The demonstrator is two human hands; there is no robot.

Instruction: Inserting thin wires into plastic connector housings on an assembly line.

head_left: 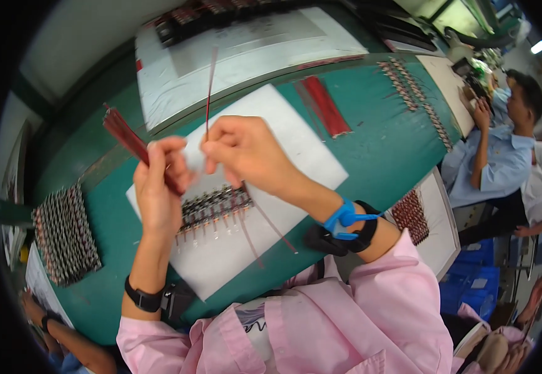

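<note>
My left hand (163, 171) is closed around a bundle of dark red wires (121, 132), whose ends stick up past the thumb. Beside it, my right hand (240, 149) pinches a thin red and dark wire (210, 93) that points upward, slightly blurred. Below both hands, rows of small dark components with metal tabs (215, 212) lie on a white foam sheet (265, 106). A few loose wires (271, 227) trail from the right end of those rows toward me. My left fingertips are smeared by motion.
On the green table (370, 156) lie another red wire bundle (325, 106), a stack of small components (66, 237) at left, and component strips (414, 93) at far right. A white-topped board (159, 93) stands behind. A tray of parts (411, 218) sits right; co-workers (501, 143) are nearby.
</note>
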